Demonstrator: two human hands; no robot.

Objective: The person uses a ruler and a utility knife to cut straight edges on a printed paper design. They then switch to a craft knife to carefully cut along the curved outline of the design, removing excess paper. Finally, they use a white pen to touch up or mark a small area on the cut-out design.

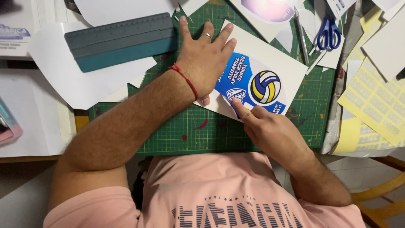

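Observation:
A white sheet (287,63) printed with a blue round design and a blue-and-yellow volleyball picture lies on a green cutting mat (198,131). My left hand (204,59), with a ring and a red string at the wrist, lies flat with spread fingers on the sheet's left part. My right hand (265,126) is at the sheet's near edge, index finger pressed on the blue print. It seems to pinch a small yellow tool, mostly hidden by the fingers.
A teal and grey squeegee-like block (122,40) rests on white paper at the back left. Blue-handled scissors (328,33) and a thin craft knife (300,33) lie at the back right. Yellow label sheets (375,101) sit on the right, paper offcuts all around.

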